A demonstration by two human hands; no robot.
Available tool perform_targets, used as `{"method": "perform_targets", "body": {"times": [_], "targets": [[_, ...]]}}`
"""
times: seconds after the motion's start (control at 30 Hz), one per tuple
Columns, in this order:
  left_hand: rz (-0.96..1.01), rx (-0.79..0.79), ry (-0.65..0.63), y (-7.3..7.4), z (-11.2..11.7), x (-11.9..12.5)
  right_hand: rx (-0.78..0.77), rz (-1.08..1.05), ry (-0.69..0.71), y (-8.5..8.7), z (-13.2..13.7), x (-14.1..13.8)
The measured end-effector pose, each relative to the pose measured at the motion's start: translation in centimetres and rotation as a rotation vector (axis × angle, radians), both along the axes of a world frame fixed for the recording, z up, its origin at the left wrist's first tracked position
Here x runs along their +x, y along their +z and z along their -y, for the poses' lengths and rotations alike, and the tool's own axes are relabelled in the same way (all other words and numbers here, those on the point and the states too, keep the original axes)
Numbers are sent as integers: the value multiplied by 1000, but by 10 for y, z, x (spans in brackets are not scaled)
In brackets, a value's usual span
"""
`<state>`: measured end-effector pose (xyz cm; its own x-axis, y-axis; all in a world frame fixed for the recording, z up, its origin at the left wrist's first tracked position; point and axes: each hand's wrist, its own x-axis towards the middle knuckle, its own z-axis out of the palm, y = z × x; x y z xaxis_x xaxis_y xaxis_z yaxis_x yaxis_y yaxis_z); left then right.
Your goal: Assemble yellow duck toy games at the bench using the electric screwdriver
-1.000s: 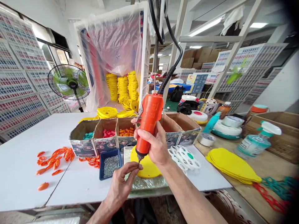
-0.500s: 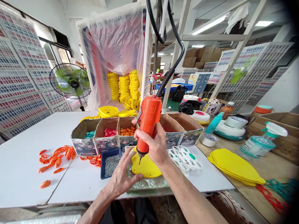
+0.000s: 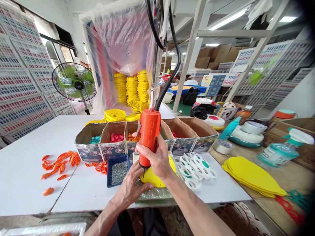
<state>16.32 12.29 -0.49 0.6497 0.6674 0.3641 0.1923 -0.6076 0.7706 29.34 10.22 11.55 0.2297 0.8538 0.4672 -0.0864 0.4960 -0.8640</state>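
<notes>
My right hand point(image 3: 159, 160) is wrapped round an orange electric screwdriver point(image 3: 148, 126), held upright with its bit pointing down. The bit's tip meets the left part of a yellow plastic plate point(image 3: 157, 181), near its edge. Against that same left end rests my left hand point(image 3: 130, 185), thumb at the front and fingers behind, holding the plate steady. The plate lies on a pad wrapped in clear plastic point(image 3: 155, 195). Just left of it stands a dark blue tray point(image 3: 108, 175) of small screws point(image 3: 119, 172). My right hand and the screwdriver hide part of the plate.
Behind the plate runs a row of cardboard bins point(image 3: 88, 152) with coloured parts. Orange pieces point(image 3: 60, 165) lie at left. White perforated pieces point(image 3: 197, 168) and stacked yellow sheets point(image 3: 251, 178) are at right, near a spray bottle point(image 3: 277, 152). A black cable point(image 3: 176, 70) hangs overhead.
The screwdriver has come down and left, so its bit reaches the yellow plate. My left fingers have drawn in from a wider spread against the plate's end. The view has shifted slightly.
</notes>
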Motion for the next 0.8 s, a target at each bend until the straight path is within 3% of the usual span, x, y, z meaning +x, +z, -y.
{"method": "perform_targets", "body": {"times": [0.4,0.63,0.8], "targets": [[-41,15,11,0,1,-2,10,33,28,-6,4,1],[-60,11,4,1,1,-1,30,-67,111,-11,3,1],[-46,-19,5,2,2,0,7,-61,134,-3,4,2]]}}
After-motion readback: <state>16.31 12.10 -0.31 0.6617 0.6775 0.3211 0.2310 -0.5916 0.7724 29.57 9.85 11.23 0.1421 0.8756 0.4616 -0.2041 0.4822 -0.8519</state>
